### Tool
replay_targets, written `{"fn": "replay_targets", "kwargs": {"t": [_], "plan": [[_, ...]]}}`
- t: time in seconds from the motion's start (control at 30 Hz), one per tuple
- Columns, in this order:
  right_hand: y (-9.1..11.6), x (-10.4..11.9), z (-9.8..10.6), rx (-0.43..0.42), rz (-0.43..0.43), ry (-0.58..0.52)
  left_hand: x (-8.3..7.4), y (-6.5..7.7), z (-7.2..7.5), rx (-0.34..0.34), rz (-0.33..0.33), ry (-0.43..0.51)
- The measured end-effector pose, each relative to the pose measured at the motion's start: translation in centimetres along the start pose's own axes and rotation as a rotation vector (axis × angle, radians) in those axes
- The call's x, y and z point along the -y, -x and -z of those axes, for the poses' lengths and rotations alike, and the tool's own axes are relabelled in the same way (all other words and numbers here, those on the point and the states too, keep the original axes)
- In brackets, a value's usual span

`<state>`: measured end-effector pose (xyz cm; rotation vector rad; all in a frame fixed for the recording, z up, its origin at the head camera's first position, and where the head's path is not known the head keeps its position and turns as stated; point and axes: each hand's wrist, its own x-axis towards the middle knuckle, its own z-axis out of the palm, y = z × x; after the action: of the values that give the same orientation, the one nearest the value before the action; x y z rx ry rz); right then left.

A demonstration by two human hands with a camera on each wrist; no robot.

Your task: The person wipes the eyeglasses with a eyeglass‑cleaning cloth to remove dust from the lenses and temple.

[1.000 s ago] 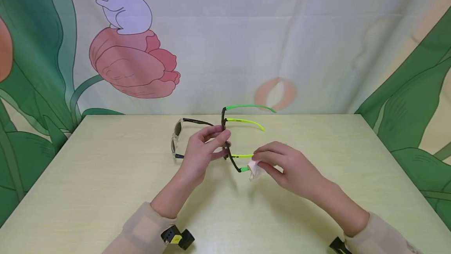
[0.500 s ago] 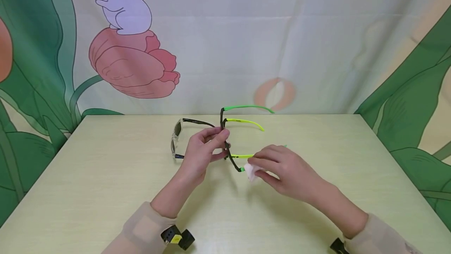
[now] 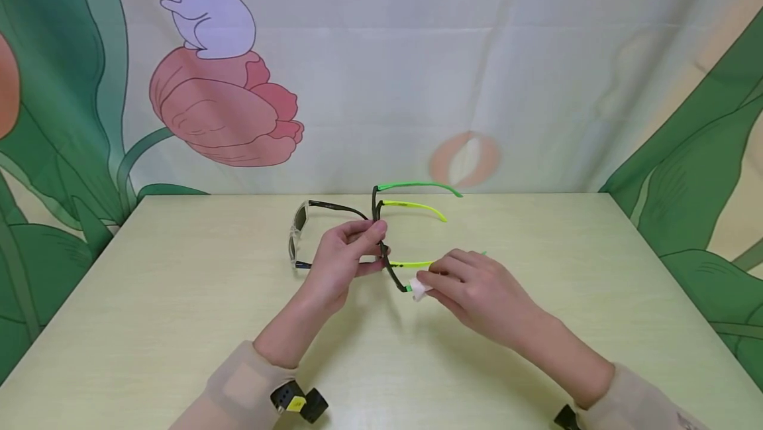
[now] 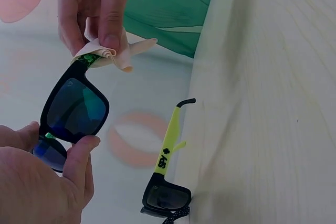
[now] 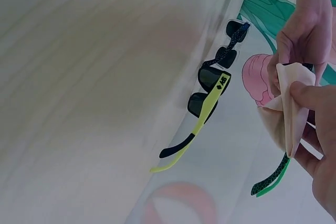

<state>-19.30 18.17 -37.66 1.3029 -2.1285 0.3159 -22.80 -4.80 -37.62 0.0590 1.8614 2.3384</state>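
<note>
My left hand (image 3: 340, 258) grips a pair of sunglasses (image 4: 77, 109) with a black frame and green temples, its fingers and thumb at the bridge. The sunglasses are held above the table. My right hand (image 3: 477, 294) pinches a pale pink cloth (image 5: 291, 111) folded around the near green temple. In the left wrist view, the cloth lies close to the hinge, covering most of that temple. The patterned temple tip (image 5: 268, 179) sticks out beyond the cloth in the right wrist view.
Behind the held pair, black sunglasses with yellow temples (image 5: 207, 98) rest on the table (image 3: 179, 324). Farther left stand clear-framed sunglasses (image 3: 300, 218) with dark temples, partly behind my left hand. A printed curtain (image 3: 369, 72) hangs at the table's back edge.
My right hand and the cloth have slid left along the near temple towards the hinge. The far green temple has dipped slightly, while my left hand stays nearly in place.
</note>
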Motion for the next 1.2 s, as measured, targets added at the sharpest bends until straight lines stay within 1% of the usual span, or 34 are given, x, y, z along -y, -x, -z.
{"fn": "replay_targets", "kwargs": {"t": [0.17,0.4,0.47,0.57,0.73,0.9,1.03,1.2], "plan": [[-0.4,0.4,-0.2,-0.011,0.028,0.007,0.1,0.0,0.0,-0.003,0.008,-0.003],[-0.8,1.1,-0.3,0.016,0.049,0.029,0.1,0.1,-0.1,-0.005,0.041,0.000],[-0.8,1.1,-0.3,0.015,0.057,0.038,0.0,0.1,0.0,0.009,0.041,-0.006],[-0.7,1.2,-0.4,0.015,0.067,0.048,0.0,0.0,0.2,0.053,0.041,-0.003],[-0.6,1.3,-0.6,0.010,0.062,0.044,0.0,0.0,0.6,0.106,0.050,0.017],[-0.3,1.4,-0.7,0.006,0.051,0.033,0.1,0.1,0.5,0.114,0.037,0.004],[0.3,1.2,-0.5,0.024,0.011,0.007,0.0,0.1,0.5,0.114,0.028,-0.015],[1.3,0.4,-0.1,0.020,-0.032,-0.036,-0.1,-0.1,0.9,0.118,0.033,-0.033]]}}
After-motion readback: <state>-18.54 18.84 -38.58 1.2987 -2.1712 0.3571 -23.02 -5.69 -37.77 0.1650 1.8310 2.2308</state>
